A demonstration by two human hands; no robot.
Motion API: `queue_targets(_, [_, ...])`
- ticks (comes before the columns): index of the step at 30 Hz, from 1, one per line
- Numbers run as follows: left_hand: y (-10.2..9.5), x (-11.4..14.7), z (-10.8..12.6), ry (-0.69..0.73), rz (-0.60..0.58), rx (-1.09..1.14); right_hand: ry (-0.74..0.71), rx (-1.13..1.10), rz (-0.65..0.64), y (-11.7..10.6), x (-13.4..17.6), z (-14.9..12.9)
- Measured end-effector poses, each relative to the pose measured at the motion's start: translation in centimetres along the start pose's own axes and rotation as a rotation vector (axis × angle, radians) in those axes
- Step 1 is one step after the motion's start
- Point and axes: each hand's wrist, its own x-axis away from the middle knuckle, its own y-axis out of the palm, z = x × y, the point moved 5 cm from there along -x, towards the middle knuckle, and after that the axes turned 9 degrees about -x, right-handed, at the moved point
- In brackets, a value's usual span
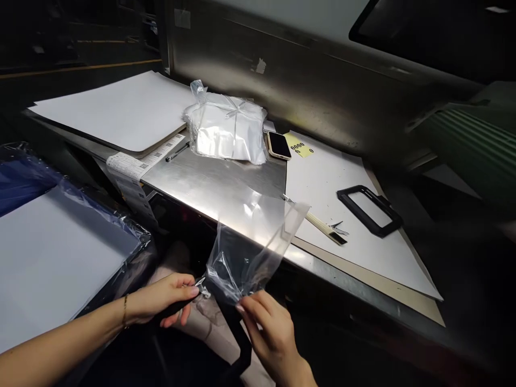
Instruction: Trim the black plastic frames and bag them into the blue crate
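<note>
My right hand point(268, 330) pinches the lower edge of a clear plastic bag point(245, 258) between thumb and fingers. The bag rises in front of the bench's edge, its upper right corner spread wide. Level with the bag's lower left, my left hand point(179, 301) is closed around a dark, bar-like part point(169, 310). Crumpled shiny plastic point(202, 287) shows by its thumb tip. A black bent piece point(244, 338) hangs between the hands; whether it joins the dark part I cannot tell. On the bench, a black frame-shaped piece point(371, 212) lies flat on white board.
The metal bench point(193, 174) carries a stack of clear bags point(231, 129), a phone point(279, 145), a yellow sticker sheet point(298, 145), a cutter point(326, 228), a pen point(177, 152) and white sheets point(121, 107). A plastic-lined box point(141, 236) stands at left.
</note>
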Motion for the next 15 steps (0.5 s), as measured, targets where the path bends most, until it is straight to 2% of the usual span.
queue_targets(3, [0.4, 0.5, -1.8, -0.062, 0.041, 0.002, -0.018, 0.101, 0.009, 0.6, 4.6, 1.8])
queue_targets(6, [0.8, 0.6, -3.1, -0.114, 0.061, -0.005, -0.004, 0.099, -0.017, 3.3, 7.4, 2.9])
queue_targets(8, [1.0, 0.2, -3.7, -0.143, 0.062, -0.015, -0.003, 0.045, -0.046, 5.4, 7.1, 3.0])
queue_targets(12, [0.7, -1.0, -4.4, -0.193, 0.047, -0.039, -0.052, -0.15, -0.182, 9.0, 4.0, 2.5])
queue_targets(15, [-0.2, -1.1, -5.3, -0.239, 0.068, -0.036, -0.105, -0.223, -0.276, 9.8, 3.3, 2.8])
